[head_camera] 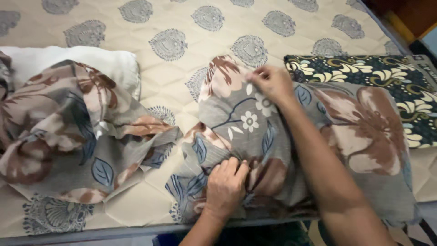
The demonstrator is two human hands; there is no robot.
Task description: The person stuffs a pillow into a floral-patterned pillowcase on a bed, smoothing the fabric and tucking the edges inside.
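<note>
The left hand is low in the middle, near the front edge of the bed; its fingers are curled shut and they pinch a fold of the grey flower pillowcase. The right hand is higher up, at the top end of the same pillowcase; its fingertips are pressed together on the cloth there, so both hands have hold of it. The pillowcase has big brown flowers, small white flowers and blue leaves; it lies on the mattress, a little right of the middle, bunched up and puffy between the two hands. Just to the left sits a second pillow with the same flower cloth, rumpled and half pulled on; a white pillow end sticks out at its top. To the right lies a dark pillow with cream and green swirls; the grey cloth lies over part of it. The mattress is tan with grey round patterns.
</note>
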